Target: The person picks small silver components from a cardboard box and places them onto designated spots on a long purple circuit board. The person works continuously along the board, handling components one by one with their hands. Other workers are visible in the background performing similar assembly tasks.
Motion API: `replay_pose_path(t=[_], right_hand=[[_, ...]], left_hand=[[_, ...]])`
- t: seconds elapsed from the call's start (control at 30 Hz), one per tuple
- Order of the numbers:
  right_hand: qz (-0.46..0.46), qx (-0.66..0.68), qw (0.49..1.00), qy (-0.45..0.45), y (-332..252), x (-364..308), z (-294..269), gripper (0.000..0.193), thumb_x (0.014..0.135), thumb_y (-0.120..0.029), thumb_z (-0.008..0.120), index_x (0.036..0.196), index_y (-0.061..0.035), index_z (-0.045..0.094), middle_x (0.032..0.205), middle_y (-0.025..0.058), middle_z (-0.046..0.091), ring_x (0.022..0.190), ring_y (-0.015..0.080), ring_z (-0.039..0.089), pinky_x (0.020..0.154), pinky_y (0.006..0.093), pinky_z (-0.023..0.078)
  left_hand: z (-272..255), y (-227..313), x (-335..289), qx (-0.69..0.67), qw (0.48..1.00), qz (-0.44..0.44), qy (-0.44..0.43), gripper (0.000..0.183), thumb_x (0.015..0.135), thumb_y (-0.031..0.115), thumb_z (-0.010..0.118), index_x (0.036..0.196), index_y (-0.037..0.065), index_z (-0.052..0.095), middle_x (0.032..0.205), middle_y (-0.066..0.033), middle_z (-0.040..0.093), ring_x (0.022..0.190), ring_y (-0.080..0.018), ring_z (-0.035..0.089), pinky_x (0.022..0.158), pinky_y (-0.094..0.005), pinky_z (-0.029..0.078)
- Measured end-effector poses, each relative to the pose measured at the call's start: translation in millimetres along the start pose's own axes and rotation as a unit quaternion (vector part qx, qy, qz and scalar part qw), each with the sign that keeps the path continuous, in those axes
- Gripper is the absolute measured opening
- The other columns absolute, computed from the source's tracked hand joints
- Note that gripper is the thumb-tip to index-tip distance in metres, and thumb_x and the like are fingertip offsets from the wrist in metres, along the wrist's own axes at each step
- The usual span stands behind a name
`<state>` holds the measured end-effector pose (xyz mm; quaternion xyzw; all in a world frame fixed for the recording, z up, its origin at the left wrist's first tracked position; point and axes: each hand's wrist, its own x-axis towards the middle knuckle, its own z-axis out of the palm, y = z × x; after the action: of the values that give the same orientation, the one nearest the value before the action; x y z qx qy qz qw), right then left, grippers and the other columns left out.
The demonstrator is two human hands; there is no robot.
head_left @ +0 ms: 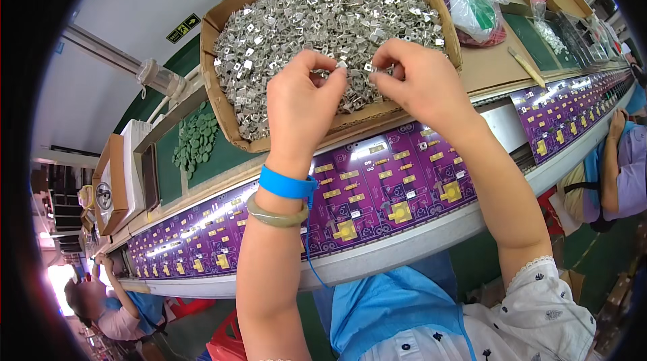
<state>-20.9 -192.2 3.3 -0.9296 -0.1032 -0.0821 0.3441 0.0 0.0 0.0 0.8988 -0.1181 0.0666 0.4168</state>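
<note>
My left hand [304,102] pinches a small silvery metal piece [342,65] between thumb and forefinger. Just to its right, my right hand [419,81] pinches another small metal piece [369,68]. Both hands are above the near part of a cardboard box [214,102] heaped with small bent metal pieces [323,11]. Below my hands runs a row of purple circuit boards [377,182] with yellow and white components on them. A blue wrist strap [286,183] with a cord and a bangle [278,214] are on my left wrist.
Dark green discs [195,137] lie in a pile left of the box. To the right are a clear plastic bag [475,7], a pen-like yellow tool [526,67] and small white parts [552,38]. Co-workers sit at the far left [118,310] and far right [623,166].
</note>
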Motion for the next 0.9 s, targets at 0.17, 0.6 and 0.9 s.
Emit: replay_pose_path(t=[0.17,0.6,0.9], right_hand=[[-0.143,0.076,0.977,0.141,8,-8,5,0.023,0.093,-0.014,0.063,0.113,-0.0058,0.069,0.097,0.0151,0.066,0.089,0.0299,0.064,0.077,0.0373,0.051],[-0.185,0.045,0.981,-0.044,14,-61,0,0.02,0.082,-0.012,0.075,0.099,-0.0044,0.072,0.093,0.0093,0.068,0.084,0.027,0.067,0.075,0.0357,0.054],[-0.216,-0.136,0.965,-0.065,28,-59,15,0.015,0.077,-0.014,0.076,0.09,-0.0066,0.072,0.086,0.0072,0.068,0.083,0.0288,0.067,0.072,0.0402,0.054]], left_hand=[[0,-13,3,-0.111,0.993,0.029,0.04,0.02,0.089,0.01,0.069,0.106,0.0,0.07,0.101,-0.0063,0.066,0.074,-0.005,0.06,0.066,-0.0208,0.049],[-22,-20,-2,-0.042,0.995,0.056,0.067,0.024,0.087,0.011,0.073,0.11,0.004,0.072,0.094,-0.0005,0.07,0.074,-0.0068,0.057,0.069,-0.023,0.049],[-29,-6,-31,-0.165,0.986,-0.008,0.021,0.023,0.088,0.006,0.072,0.11,0.001,0.071,0.094,0.0005,0.069,0.083,-0.0049,0.06,0.073,-0.0198,0.048]])
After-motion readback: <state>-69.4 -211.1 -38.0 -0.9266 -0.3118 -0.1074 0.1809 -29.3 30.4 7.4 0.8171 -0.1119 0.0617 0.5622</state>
